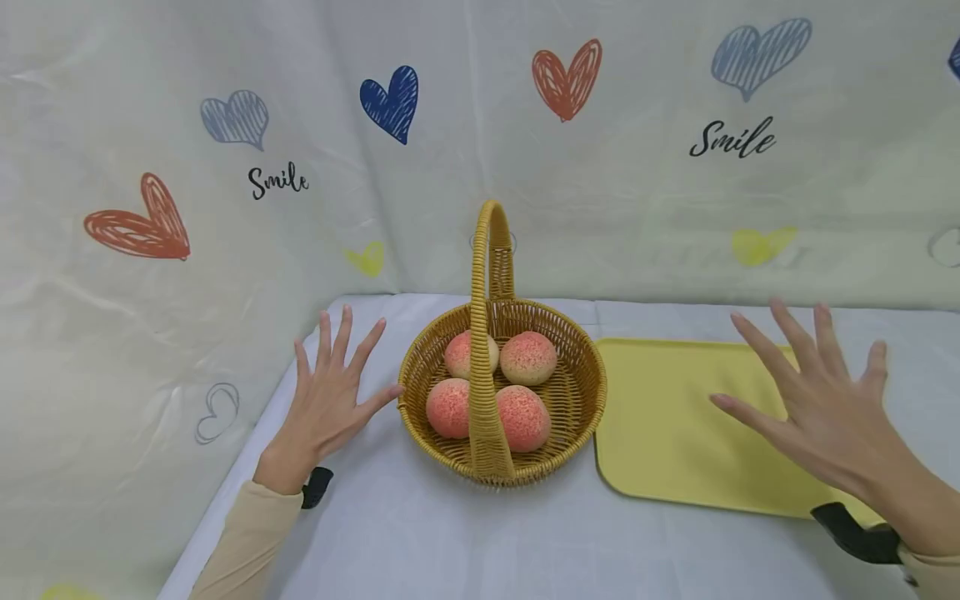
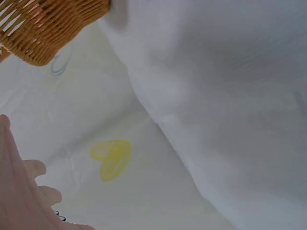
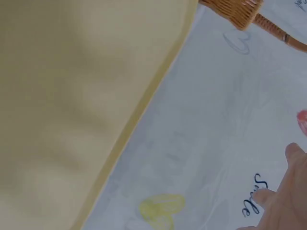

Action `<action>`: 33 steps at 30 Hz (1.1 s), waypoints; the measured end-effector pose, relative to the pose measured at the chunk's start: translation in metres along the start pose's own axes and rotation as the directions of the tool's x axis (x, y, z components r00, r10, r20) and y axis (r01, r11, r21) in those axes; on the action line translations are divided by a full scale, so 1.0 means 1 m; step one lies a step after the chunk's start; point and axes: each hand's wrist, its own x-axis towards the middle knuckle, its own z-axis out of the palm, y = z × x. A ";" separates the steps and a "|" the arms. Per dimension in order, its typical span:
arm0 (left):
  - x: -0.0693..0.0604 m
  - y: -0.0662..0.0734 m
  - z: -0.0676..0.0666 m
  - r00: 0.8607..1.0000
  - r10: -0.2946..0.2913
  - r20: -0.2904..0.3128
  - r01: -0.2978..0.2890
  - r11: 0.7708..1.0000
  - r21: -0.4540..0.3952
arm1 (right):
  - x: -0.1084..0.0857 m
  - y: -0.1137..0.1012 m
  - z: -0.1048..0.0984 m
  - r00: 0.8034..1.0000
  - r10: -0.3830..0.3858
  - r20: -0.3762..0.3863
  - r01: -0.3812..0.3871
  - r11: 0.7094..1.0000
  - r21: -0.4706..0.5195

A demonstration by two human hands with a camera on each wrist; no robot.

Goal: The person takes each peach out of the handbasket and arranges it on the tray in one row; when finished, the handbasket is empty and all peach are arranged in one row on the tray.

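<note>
A tan wicker basket (image 1: 568, 408) with a tall arched handle (image 1: 480, 333) stands in the middle of the table. Inside it lie several round, pink-and-cream peaches (image 1: 528, 358), some partly hidden behind the handle. My left hand (image 1: 326, 400) is spread out to the left of the basket, its thumb close to the rim; whether they touch I cannot tell. Over the right part of a yellow tray (image 1: 652, 417), my right hand (image 1: 821, 408) hovers with fingers spread, holding nothing. In the wrist views only parts of the left hand (image 2: 24, 196) and right hand (image 3: 288, 196) show.
A white cloth (image 1: 450, 542) covers the table. Behind it and on the left hangs a pale curtain (image 1: 637, 183) printed with hearts and "Smile". The tray lies flat just right of the basket, its left edge near the basket's rim.
</note>
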 end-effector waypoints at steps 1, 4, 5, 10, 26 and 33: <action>0.000 0.000 -0.001 1.000 0.001 -0.004 -0.001 1.000 -0.016 | 0.002 -0.004 -0.001 1.000 -0.011 -0.010 0.011 1.000 0.013; 0.002 0.004 -0.003 1.000 -0.010 -0.017 0.008 0.992 -0.128 | 0.008 -0.018 -0.005 0.997 -0.056 -0.054 0.060 0.996 0.059; 0.002 0.006 -0.005 1.000 -0.022 -0.013 0.019 0.982 -0.187 | 0.011 -0.022 -0.005 0.993 -0.087 -0.079 0.093 0.992 0.083; 0.007 0.016 -0.012 0.996 -0.070 0.054 0.088 0.819 -0.567 | 0.029 -0.054 -0.006 0.930 -0.327 -0.167 0.355 0.917 0.183; 0.010 0.017 0.018 0.914 0.042 0.404 0.309 0.573 -0.759 | 0.075 -0.146 0.039 0.729 -0.681 0.072 0.598 0.684 0.417; 0.018 0.021 0.021 0.894 0.076 0.441 0.324 0.569 -0.756 | 0.082 -0.162 0.047 0.716 -0.671 0.192 0.560 0.717 0.414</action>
